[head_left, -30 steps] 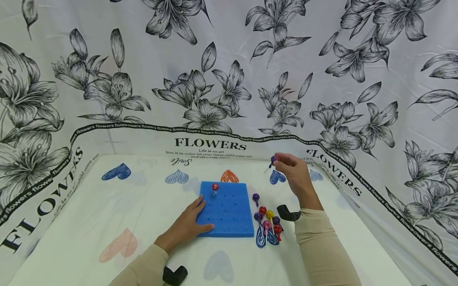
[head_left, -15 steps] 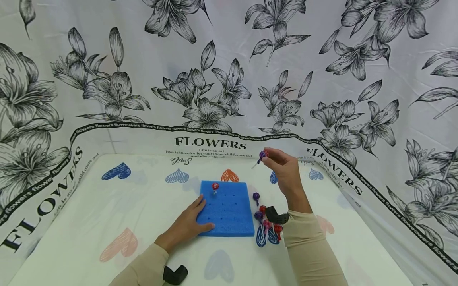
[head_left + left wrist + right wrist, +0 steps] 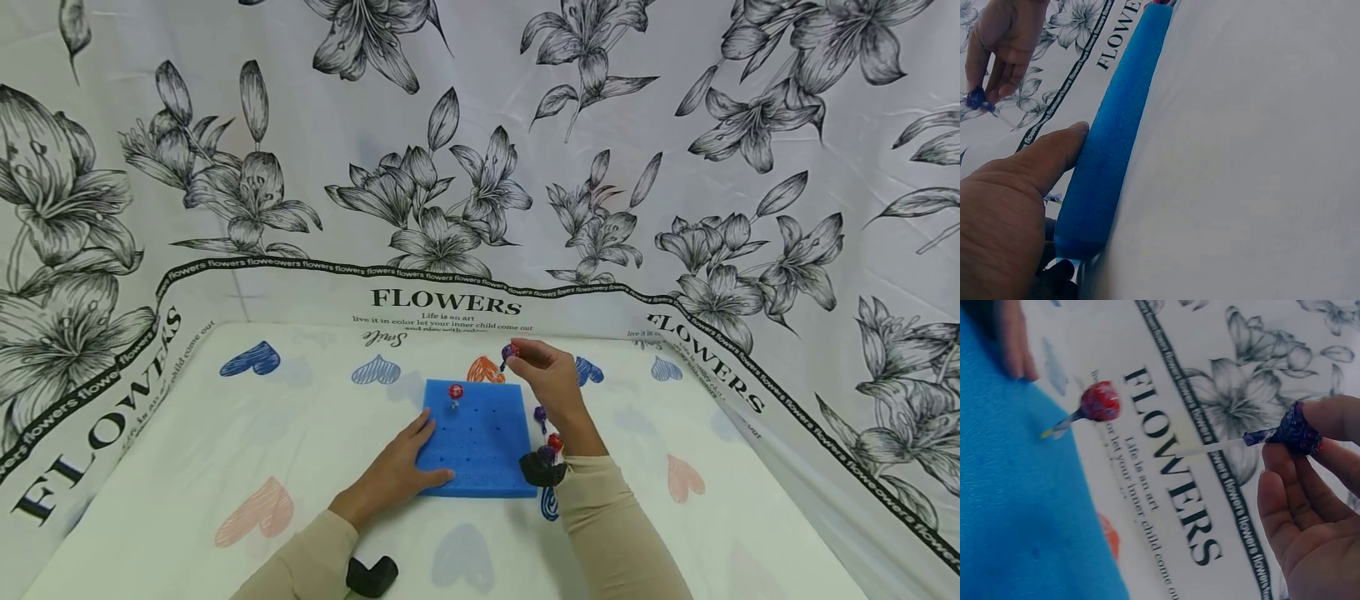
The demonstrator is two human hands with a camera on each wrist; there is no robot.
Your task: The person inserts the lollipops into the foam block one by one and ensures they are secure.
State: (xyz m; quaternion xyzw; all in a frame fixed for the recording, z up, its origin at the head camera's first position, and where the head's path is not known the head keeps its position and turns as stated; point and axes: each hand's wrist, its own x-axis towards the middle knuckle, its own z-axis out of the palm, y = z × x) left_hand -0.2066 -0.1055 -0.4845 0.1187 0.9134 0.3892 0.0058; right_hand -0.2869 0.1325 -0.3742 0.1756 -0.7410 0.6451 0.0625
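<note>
My right hand (image 3: pixel 555 387) pinches a purple-and-red wrapped lollipop (image 3: pixel 1299 430) by its head, above the far right part of a blue foam block (image 3: pixel 480 471). Its bare white stick (image 3: pixel 1210 448) shows in the right wrist view, pointing away from the fingers. The block has rows of small holes in its top. One red lollipop (image 3: pixel 455 391) stands in it near the far left corner. My left hand (image 3: pixel 393 462) holds the block's left side, with the thumb (image 3: pixel 1063 153) over the top and the other fingers along the side, partly hidden.
Right of the block lie loose lollipops, a purple one (image 3: pixel 541 412) and a red one (image 3: pixel 554 441) among them, partly covered by the right wrist's black mount (image 3: pixel 543 469). A heart-print cloth (image 3: pixel 255 450) covers the table. Behind it hangs a flower-print curtain (image 3: pixel 285 125).
My right hand has moved left and slightly down with its lollipop, from the right of the block to over its far right part. My left hand stays on the block.
</note>
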